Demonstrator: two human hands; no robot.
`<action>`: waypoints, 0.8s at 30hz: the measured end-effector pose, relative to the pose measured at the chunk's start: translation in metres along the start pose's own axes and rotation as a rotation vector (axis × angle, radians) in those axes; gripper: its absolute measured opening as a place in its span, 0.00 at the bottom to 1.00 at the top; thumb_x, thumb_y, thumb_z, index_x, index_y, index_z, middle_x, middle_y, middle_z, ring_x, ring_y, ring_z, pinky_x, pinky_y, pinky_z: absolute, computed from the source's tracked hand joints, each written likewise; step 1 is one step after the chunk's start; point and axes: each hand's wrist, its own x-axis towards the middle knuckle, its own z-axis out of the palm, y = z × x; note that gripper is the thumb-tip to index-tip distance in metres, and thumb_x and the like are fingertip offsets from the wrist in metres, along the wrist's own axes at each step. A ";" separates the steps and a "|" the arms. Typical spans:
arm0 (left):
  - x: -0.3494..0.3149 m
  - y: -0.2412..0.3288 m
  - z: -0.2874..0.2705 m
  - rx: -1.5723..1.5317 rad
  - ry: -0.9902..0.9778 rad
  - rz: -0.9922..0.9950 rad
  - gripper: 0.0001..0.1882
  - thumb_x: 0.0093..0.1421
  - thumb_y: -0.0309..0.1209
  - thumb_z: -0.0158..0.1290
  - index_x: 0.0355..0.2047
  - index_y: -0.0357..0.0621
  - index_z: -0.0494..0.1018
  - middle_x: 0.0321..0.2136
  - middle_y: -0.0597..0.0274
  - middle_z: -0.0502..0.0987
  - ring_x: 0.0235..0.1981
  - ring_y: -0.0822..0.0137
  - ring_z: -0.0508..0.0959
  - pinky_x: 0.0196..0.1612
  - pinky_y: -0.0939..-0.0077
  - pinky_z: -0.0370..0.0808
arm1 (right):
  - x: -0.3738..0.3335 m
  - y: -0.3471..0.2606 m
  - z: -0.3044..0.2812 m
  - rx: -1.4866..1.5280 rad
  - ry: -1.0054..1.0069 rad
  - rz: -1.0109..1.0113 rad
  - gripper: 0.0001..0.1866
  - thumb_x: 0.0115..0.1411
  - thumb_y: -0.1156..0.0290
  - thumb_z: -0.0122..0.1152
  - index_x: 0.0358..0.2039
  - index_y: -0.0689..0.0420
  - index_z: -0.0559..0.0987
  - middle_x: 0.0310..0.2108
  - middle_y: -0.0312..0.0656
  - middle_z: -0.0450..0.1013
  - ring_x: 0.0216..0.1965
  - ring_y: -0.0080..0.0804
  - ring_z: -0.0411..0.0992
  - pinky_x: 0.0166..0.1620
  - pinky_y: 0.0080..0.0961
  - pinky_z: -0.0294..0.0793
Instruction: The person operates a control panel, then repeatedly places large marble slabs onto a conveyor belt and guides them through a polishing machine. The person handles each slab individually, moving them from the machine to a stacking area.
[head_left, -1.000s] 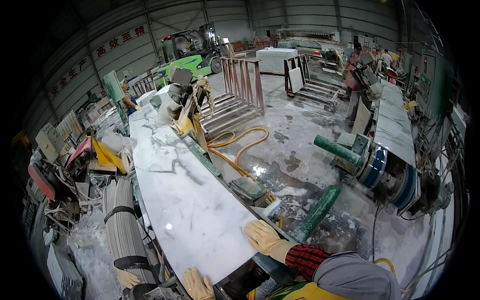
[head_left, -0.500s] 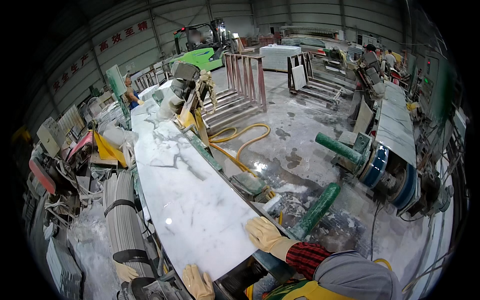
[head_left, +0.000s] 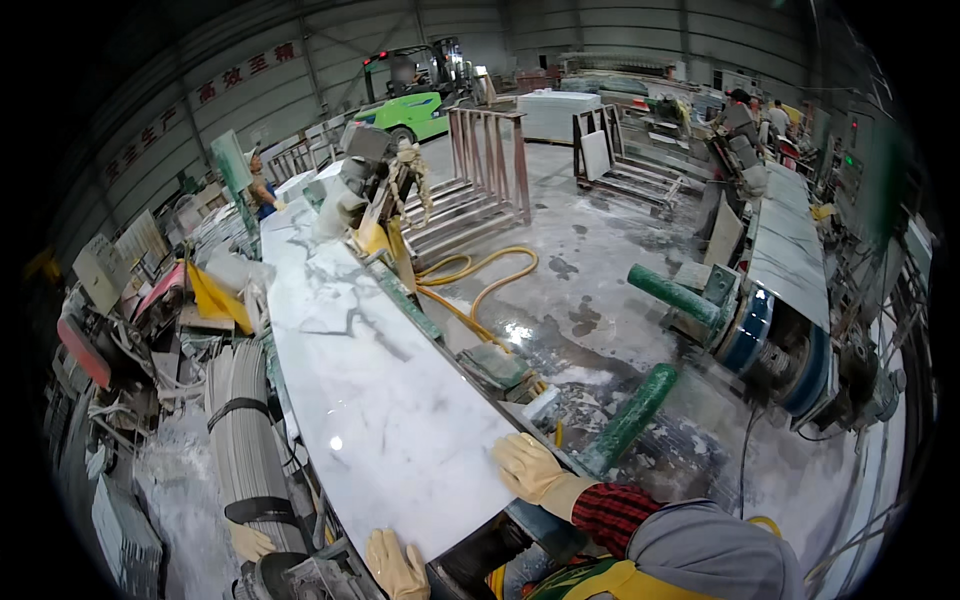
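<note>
A long white marble slab (head_left: pixel 400 440) with grey veins lies on a narrow machine bed, running from me toward the far left. My right hand (head_left: pixel 530 468), in a cream work glove, rests flat on the slab's near right edge with its fingers stretched out. My left hand (head_left: pixel 396 566), gloved alike, is at the slab's near left corner. Its fingers are extended, touching or just beside the edge; part of the hand is cut off by the lower border. Another cream glove (head_left: pixel 250 541) shows farther left beside the strapped bundle; whether a hand is inside, I cannot tell.
Strapped grey strips (head_left: pixel 240 440) stand left of the bed. On the right are a green cylinder (head_left: pixel 630 420) and a blue-wheeled machine (head_left: pixel 752 330) bearing another slab. A yellow hose (head_left: pixel 500 278) curls on the floor. A green forklift (head_left: pixel 415 115) and another person (head_left: pixel 262 190) are farther off.
The green forklift at the back has moved slightly right, and its wheel now shows. Both my hands keep their places at the near end of the slab.
</note>
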 end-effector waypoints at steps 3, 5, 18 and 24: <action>-0.001 0.004 -0.004 0.037 -0.061 -0.013 0.35 0.77 0.49 0.51 0.76 0.40 0.69 0.76 0.36 0.66 0.78 0.36 0.63 0.81 0.41 0.55 | -0.001 -0.002 -0.002 0.014 -0.021 0.012 0.17 0.64 0.68 0.64 0.52 0.60 0.79 0.50 0.48 0.76 0.53 0.52 0.74 0.59 0.48 0.72; -0.001 0.003 -0.004 0.059 -0.086 -0.021 0.35 0.77 0.49 0.50 0.76 0.40 0.69 0.76 0.36 0.66 0.78 0.36 0.62 0.81 0.41 0.55 | -0.001 -0.002 -0.001 0.018 -0.029 0.013 0.17 0.64 0.68 0.64 0.51 0.60 0.79 0.50 0.48 0.76 0.53 0.52 0.74 0.59 0.48 0.72; -0.014 0.006 -0.008 0.015 0.002 0.064 0.34 0.79 0.47 0.49 0.77 0.39 0.67 0.77 0.36 0.64 0.78 0.35 0.63 0.81 0.42 0.56 | -0.012 -0.005 -0.007 0.035 -0.042 0.062 0.19 0.66 0.67 0.65 0.54 0.61 0.80 0.54 0.50 0.77 0.57 0.52 0.74 0.64 0.47 0.70; -0.011 0.026 -0.023 0.084 -0.066 0.010 0.35 0.79 0.48 0.50 0.78 0.40 0.66 0.78 0.36 0.62 0.79 0.37 0.61 0.81 0.43 0.56 | -0.023 0.001 -0.003 0.041 -0.055 0.071 0.19 0.65 0.67 0.65 0.54 0.61 0.80 0.54 0.50 0.76 0.56 0.51 0.74 0.63 0.47 0.70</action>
